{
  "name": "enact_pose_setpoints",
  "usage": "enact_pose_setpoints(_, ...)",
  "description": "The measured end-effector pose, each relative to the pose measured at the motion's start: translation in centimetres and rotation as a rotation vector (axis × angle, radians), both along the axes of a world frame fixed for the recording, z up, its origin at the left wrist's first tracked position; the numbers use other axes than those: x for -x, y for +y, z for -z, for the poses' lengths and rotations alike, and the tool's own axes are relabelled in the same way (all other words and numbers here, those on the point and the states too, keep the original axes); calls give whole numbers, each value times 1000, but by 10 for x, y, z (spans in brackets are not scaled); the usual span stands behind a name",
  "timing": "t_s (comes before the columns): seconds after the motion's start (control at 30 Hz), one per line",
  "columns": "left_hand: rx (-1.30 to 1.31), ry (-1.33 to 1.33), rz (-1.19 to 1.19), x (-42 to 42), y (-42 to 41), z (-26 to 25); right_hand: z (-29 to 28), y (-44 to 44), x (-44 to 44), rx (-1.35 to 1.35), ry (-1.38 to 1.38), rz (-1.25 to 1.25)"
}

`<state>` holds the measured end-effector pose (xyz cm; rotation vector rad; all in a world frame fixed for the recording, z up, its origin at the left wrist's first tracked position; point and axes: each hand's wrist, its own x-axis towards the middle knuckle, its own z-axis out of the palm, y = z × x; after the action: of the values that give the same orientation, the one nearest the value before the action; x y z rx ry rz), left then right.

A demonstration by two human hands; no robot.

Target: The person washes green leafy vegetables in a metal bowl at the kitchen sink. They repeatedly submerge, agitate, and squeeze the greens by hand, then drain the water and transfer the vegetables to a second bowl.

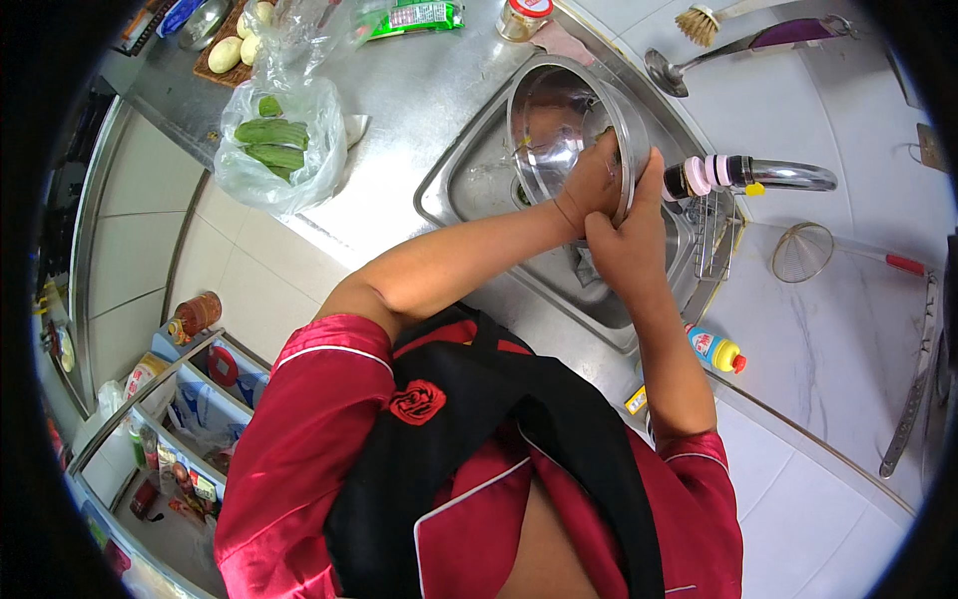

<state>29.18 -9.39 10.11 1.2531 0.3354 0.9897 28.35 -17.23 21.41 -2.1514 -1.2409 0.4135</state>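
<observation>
A shiny stainless-steel bowl (539, 112) is tipped on its side over the metal sink (471, 187), its mouth turned toward the left. My right hand (632, 228) grips its rim from the near right side, with the thumb at the edge and fingers along the outside. Inside the bowl, my left hand (595, 183) reaches against the wall; its fingertips are partly hidden, so whether they hold anything is unclear. Small dark green bits show near those fingers. Just right of the bowl is the faucet (786, 174), with pink and black rings around its end.
A plastic bag (322, 168) of ridged green vegetables lies on the steel counter (404, 97). A red-lidded jar (522, 21) stands behind the sink. A wire rack (715, 243) and a detergent bottle (715, 350) are at right. A ladle (666, 73) hangs on the wall. Open drawers (150, 419) jut out at left.
</observation>
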Motion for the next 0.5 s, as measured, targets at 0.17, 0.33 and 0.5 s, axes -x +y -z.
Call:
enact_pose_setpoints(0.17,-42,-21,-77,14,-3,-21,-1,-2,2,5,-161,-41)
enact_pose_setpoints(0.33,-147,-109,-142,4,-4,-10,-14,0,10,101,-209,-6)
enact_pose_setpoints(0.5,340,-254,137,-11,-9,1,-15,-2,11,1,-224,-50)
